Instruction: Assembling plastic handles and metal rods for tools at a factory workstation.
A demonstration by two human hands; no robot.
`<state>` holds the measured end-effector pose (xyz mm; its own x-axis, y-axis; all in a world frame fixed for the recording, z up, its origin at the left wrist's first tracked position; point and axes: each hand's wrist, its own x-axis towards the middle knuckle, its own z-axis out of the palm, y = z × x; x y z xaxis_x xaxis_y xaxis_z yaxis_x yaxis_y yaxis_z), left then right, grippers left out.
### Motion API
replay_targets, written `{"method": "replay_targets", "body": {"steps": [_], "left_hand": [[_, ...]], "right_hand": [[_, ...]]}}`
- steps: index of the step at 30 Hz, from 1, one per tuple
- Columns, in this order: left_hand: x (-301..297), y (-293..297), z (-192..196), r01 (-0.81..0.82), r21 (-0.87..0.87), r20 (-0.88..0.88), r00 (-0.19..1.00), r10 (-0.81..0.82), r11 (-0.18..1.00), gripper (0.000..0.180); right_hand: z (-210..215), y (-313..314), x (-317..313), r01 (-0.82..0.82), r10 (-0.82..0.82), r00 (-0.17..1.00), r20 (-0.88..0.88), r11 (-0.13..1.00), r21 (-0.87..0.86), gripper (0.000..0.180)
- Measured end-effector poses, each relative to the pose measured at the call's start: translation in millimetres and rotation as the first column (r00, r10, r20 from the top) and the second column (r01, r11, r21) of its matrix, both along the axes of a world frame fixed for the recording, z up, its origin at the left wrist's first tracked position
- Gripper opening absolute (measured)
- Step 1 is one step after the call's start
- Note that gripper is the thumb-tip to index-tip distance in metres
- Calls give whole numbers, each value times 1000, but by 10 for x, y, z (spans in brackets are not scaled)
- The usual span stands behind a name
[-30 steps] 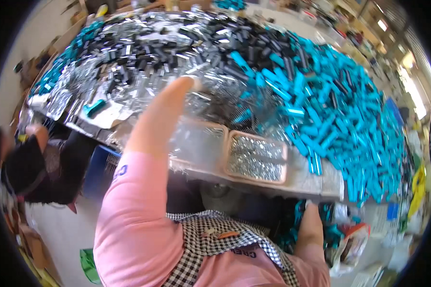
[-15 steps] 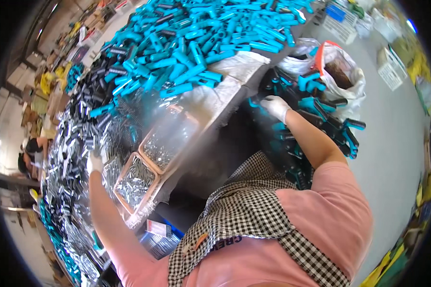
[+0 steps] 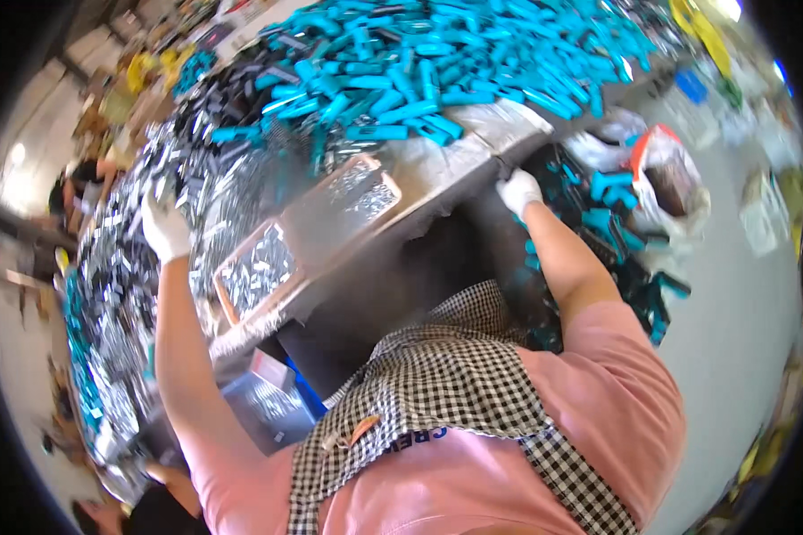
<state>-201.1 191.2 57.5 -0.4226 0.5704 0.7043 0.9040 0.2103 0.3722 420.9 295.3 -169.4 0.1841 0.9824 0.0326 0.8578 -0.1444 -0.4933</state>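
Observation:
My left hand [image 3: 166,230], in a white glove, reaches over a wide heap of shiny metal pieces [image 3: 120,267] at the left. Its fingers look stretched out, though slightly blurred, and nothing shows in them. By the table's front edge, my right hand [image 3: 518,193], also gloved in white, has its fingers curled together. Something small and dark touches its fingertips, too unclear to name. Below and beside that hand lies a pile of teal-and-black tool-like pieces [image 3: 608,227]. Between my hands stand a peach-rimmed tray of metal pieces [image 3: 226,299] and a second tray [image 3: 393,185], partly blurred.
Teal plastic housings [image 3: 428,80] cover the far table, with black parts [image 3: 214,111] to their left. A white sack with a red rim [image 3: 638,160] stands at the right on the grey floor [image 3: 723,294]. Other people [image 3: 85,183] are at the left.
My view has turned, shifting the table. My left hand has moved farther up over the metal heap. My right hand has gone from the teal-and-black pile to the table edge.

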Motion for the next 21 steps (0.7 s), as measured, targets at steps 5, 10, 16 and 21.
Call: {"method": "replay_targets", "body": {"steps": [5, 10, 16, 21], "left_hand": [[584, -171, 31, 356, 67, -316, 894, -318, 932, 36], [1519, -606, -51, 622, -164, 142, 783, -606, 766, 32], [1795, -1152, -131, 757, -293, 572, 628, -527, 584, 41], [1987, -1203, -154, 920, -58, 923, 197, -331, 388, 35]], "right_hand": [[-6, -326, 2, -210, 211, 977, -11, 964, -165, 72], [263, -344, 167, -179, 317, 850, 420, 925, -335, 81], [1576, -1031, -635, -479, 679, 648, 346, 716, -508, 59], [1748, -1484, -1454, -794, 751, 376, -543, 563, 230, 48]]}}
